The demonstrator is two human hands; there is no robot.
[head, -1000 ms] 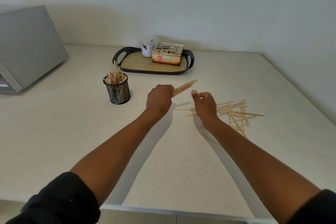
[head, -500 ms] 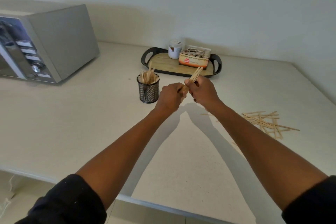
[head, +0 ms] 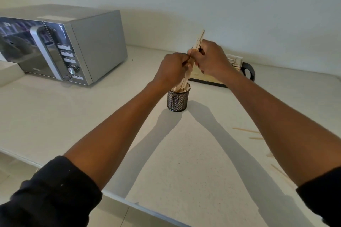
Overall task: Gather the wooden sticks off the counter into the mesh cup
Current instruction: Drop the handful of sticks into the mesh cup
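Wooden sticks, pale flat bundle (head: 197,42), held tilted directly above black round wire-mesh cup (head: 178,100).
Left hand (head: 171,71) and right hand (head: 211,59) both gripped the bundle, fingers curled; loose sticks (head: 246,130) lay at counter's right (head: 55,116); grey microwave (head: 60,44) far left.

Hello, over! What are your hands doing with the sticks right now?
Left hand and right hand both grip thin wooden sticks, upright over black mesh cup. Nothing blocking.

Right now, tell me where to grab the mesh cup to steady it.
Grip the mesh cup around its lower wall, from the left side. It stands upright, and the sticks held by both hands enter its open top, so the rim is taken.
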